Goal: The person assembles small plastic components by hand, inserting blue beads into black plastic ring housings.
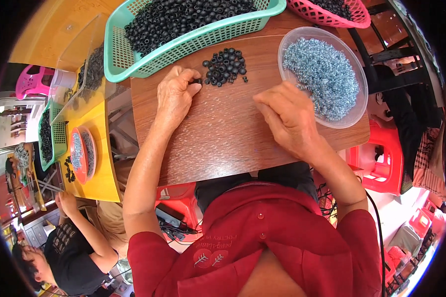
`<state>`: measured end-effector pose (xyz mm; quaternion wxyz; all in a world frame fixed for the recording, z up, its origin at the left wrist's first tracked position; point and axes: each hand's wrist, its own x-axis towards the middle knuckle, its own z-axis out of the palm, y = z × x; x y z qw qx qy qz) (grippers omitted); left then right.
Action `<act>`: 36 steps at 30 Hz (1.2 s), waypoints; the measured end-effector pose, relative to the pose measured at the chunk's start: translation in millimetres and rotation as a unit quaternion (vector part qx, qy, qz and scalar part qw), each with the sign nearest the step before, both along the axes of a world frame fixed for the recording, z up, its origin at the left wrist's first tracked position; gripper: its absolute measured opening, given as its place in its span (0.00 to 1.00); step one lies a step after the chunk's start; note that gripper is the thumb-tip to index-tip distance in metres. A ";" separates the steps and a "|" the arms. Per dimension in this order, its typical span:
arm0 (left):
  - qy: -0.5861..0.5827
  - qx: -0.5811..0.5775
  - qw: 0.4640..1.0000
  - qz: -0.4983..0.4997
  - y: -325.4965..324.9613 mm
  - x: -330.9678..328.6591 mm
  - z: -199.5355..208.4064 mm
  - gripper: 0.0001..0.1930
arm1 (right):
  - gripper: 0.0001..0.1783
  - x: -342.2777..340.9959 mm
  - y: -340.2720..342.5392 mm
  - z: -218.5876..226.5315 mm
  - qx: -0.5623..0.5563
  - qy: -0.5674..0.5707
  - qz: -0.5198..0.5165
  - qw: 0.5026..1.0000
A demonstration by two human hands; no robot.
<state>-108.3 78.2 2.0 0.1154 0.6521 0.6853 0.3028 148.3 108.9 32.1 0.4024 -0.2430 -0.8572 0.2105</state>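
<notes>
On the brown wooden table point(208, 148), a small heap of black ring-shaped pieces point(225, 69) lies just right of my left hand point(177, 91). That hand rests on the tabletop, thumb and forefinger closed on a small black piece point(197, 81). My right hand point(288, 115) is closed in a pinch above the table; whatever its fingertips hold is too small or hidden to make out. Right beside it stands a clear round plastic bowl point(291, 74) filled with small translucent bluish pieces point(327, 76). A few tiny dark bits point(245, 79) lie at the heap's right edge.
A mint-green basket point(198, 45) full of black pieces stands along the far edge. Behind the bowl sits a pink basket point(339, 21) with dark pieces. To the left, a co-worker point(74, 247) sits at a yellow table point(101, 158). Red stools point(381, 163) stand at right.
</notes>
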 end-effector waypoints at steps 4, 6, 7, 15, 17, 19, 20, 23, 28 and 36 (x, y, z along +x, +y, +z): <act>-0.064 0.026 0.997 0.025 -18.1 -2.2 0.9 0.13 | 0.09 -7.8 -9.4 -9.7 -0.008 0.024 0.007 1.000; -0.274 -0.020 0.961 0.032 -36.3 6.5 7.9 0.12 | 0.10 -11.1 -14.3 -12.6 -0.036 0.034 0.004 0.999; -0.471 -0.063 0.879 0.041 -44.9 12.3 12.9 0.10 | 0.10 -13.2 -17.0 -14.5 -0.061 0.045 0.003 0.997; -0.662 0.000 0.749 0.037 -76.2 69.2 26.7 0.11 | 0.12 -41.6 -33.7 -6.7 -0.083 0.130 0.030 0.988; -0.634 0.011 0.773 0.034 -79.6 73.0 24.8 0.11 | 0.11 -38.6 -36.4 -7.3 -0.081 0.118 0.028 0.989; -0.604 0.022 0.796 0.030 -82.1 76.5 23.9 0.10 | 0.11 -34.7 -38.7 -12.0 -0.101 0.117 0.029 0.987; -0.611 0.014 0.790 0.038 -84.3 79.0 23.7 0.10 | 0.11 -33.5 -40.5 -13.2 -0.103 0.117 0.029 0.987; -0.623 0.000 0.780 0.049 -89.9 83.9 25.8 0.10 | 0.10 -30.2 -44.3 -16.1 -0.131 0.128 0.019 0.983; -0.588 0.027 0.807 0.051 -97.5 95.3 15.4 0.11 | 0.07 -30.2 -54.0 -18.9 -0.312 0.182 0.028 0.932; -0.029 0.212 0.977 -0.013 -89.2 95.0 20.1 0.11 | 0.04 -26.2 -59.6 -9.2 -0.535 0.232 0.037 0.811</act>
